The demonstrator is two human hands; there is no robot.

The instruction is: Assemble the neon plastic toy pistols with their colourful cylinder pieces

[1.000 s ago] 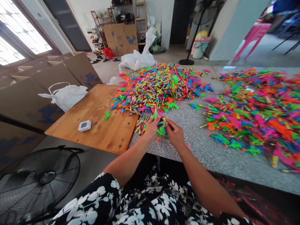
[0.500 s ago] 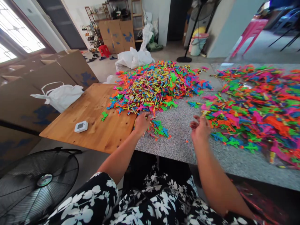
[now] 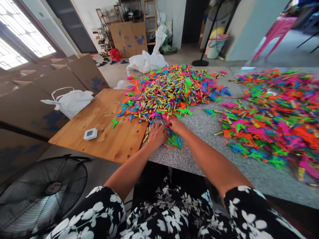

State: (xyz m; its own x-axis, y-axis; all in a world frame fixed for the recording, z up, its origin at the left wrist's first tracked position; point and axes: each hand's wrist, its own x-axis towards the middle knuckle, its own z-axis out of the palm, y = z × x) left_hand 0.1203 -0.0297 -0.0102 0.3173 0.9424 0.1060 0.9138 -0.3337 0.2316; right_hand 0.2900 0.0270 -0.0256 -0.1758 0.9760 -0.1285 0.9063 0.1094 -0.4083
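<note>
Both hands meet low over the front of a heap of small yellow-banded tubes and bright plastic toy guns (image 3: 164, 93). My left hand (image 3: 157, 133) rests back-up at its near edge, fingers bent down among the pieces; whatever they hold is hidden. Just right of it, my right hand (image 3: 176, 126) has its fingers curled in a pinch at the pieces, and I cannot make out what is between them. A small cluster of green and blue toy guns (image 3: 177, 142) lies below my right hand on the speckled grey tabletop (image 3: 199, 152).
A broad spread of toy guns with tubes (image 3: 269, 122) covers the right side. On the wooden board (image 3: 124, 141) at left are a white digital timer (image 3: 90, 133) and a green toy gun (image 3: 114, 123). Cardboard boxes (image 3: 32, 96), a white bag (image 3: 72, 102) and a fan (image 3: 50, 189) stand left.
My right hand has moved left from beside the right-hand spread to the pieces next to my left hand. My left hand stays at the heap's near edge, now turned more back-up.
</note>
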